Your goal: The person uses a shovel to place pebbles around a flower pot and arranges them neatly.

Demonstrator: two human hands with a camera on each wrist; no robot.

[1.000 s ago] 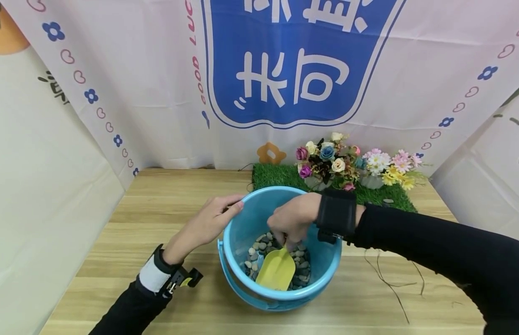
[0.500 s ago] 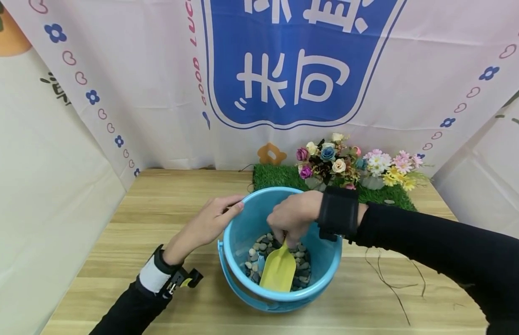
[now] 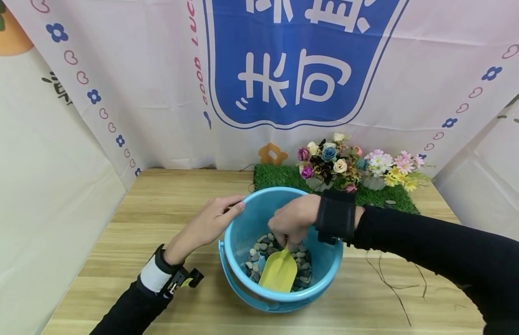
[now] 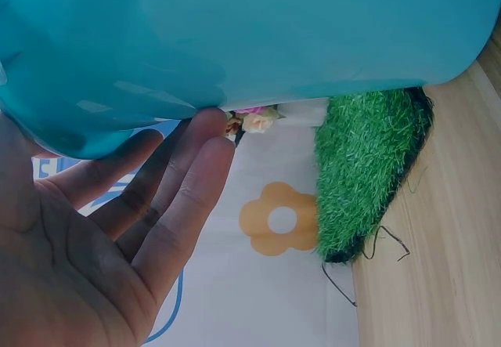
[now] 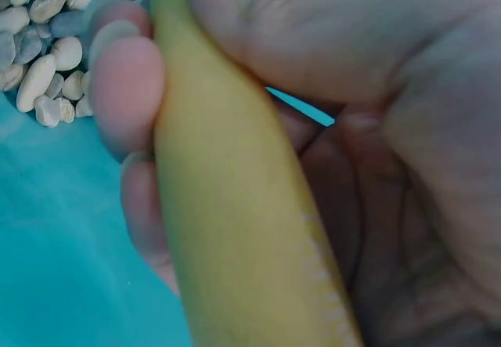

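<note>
A light blue bucket (image 3: pixel 248 223) stands on the table with grey and white pebbles (image 3: pixel 302 260) in its bottom. My left hand (image 3: pixel 211 218) holds its left rim, the thumb over the edge and the fingers (image 4: pixel 188 190) along the outside wall. Inside the bucket, my right hand (image 3: pixel 295 218) grips the handle of a yellow toy shovel (image 3: pixel 279 272). The scoop lies tilted against the pebbles, its front edge towards the near wall. In the right wrist view, fingers and thumb wrap the thick yellow handle (image 5: pixel 227 182). A small light blue piece (image 3: pixel 262 263) shows beside the scoop, partly hidden.
Behind the bucket lies a mat of artificial grass (image 3: pixel 276 174) with two pots of artificial flowers (image 3: pixel 332 160) (image 3: pixel 393 167) and a stone (image 3: pixel 390 202). Thin dark strands (image 3: pixel 389 284) lie on the wooden table (image 3: pixel 159 200) at the right. A printed cloth (image 3: pixel 171 93) hangs behind.
The shovel's scoop has shifted slightly to the right among the pebbles, with my right hand still on its handle. My left hand has kept its place on the rim.
</note>
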